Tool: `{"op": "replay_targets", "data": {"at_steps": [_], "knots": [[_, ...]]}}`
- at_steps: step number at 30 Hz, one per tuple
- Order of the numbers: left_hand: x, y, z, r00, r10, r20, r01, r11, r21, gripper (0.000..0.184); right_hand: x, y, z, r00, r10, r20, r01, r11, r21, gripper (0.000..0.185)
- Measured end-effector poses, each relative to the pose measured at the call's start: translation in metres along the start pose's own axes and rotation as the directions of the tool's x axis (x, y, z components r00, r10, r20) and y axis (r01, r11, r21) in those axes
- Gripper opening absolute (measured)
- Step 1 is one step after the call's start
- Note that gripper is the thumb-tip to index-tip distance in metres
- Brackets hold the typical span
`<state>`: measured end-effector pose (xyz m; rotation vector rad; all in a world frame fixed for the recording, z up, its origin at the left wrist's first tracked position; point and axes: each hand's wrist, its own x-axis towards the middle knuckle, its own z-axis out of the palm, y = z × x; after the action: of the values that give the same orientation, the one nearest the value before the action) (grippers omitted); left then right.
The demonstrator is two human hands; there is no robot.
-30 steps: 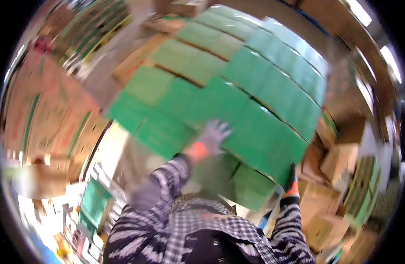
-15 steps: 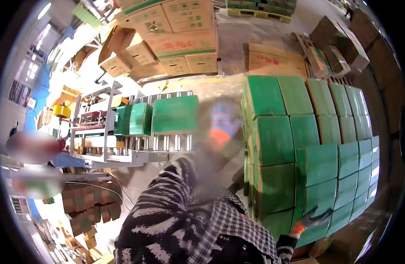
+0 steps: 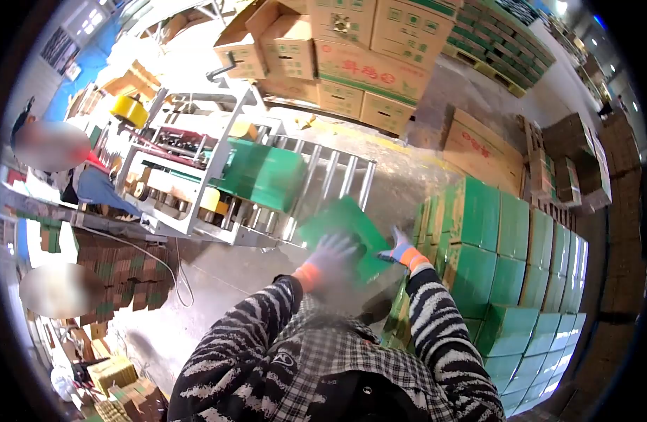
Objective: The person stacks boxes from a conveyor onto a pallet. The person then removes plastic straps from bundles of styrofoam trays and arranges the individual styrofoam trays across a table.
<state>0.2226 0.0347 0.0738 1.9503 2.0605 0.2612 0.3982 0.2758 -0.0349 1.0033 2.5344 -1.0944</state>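
Both of my gloved hands are on a green box (image 3: 351, 225) in front of my body. My left hand (image 3: 330, 259), blurred, lies over its near left part. At its right edge is my right hand (image 3: 404, 251), with thumb and fingers against the side. The box is tilted, beside the end of a roller conveyor (image 3: 348, 179). On the rollers rests another green box (image 3: 260, 174), coming out of a machine frame (image 3: 204, 169). To the right of my hands stands a tall stack of green boxes (image 3: 475, 218).
Brown cartons (image 3: 369, 67) are stacked behind the conveyor. A flat brown carton (image 3: 482, 151) lies beyond the green stack. A yellow tape roll (image 3: 129, 110) tops the machine. At the left edge are two people, one in blue trousers (image 3: 102, 190). A cable (image 3: 176, 271) hangs near the floor.
The view has turned so the conveyor is nearer the centre. My right hand has left the stack and joined my left hand at a green box, which is now off the rollers.
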Motion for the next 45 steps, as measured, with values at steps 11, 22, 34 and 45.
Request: {"op": "replay_targets", "data": {"at_steps": [11, 22, 34, 45], "knots": [[0.014, -0.118, 0.054, 0.491, -0.816, 0.303, -0.338, -0.5, -0.797, 0.056, -0.089, 0.032, 0.034, 0.99, 0.118, 0.071, -0.132, 0.671, 0.729, 0.082], [0.03, -0.063, 0.111, 0.564, -0.721, 0.403, -0.198, -0.592, -0.781, 0.063, -0.249, 0.049, -0.06, 0.885, 0.41, -0.219, -0.05, 0.552, 0.833, 0.082], [-0.193, 0.007, 0.074, 0.241, -0.918, 0.315, -0.495, -0.396, -0.774, 0.053, -0.059, 0.027, -0.148, 0.964, 0.09, -0.251, 0.141, 0.629, 0.765, 0.076], [-0.191, -0.069, 0.062, 0.054, -0.963, 0.265, -0.64, -0.237, -0.731, 0.06, 0.245, -0.274, -0.189, 0.937, -0.281, -0.208, 0.349, 0.775, 0.526, 0.089]]}}
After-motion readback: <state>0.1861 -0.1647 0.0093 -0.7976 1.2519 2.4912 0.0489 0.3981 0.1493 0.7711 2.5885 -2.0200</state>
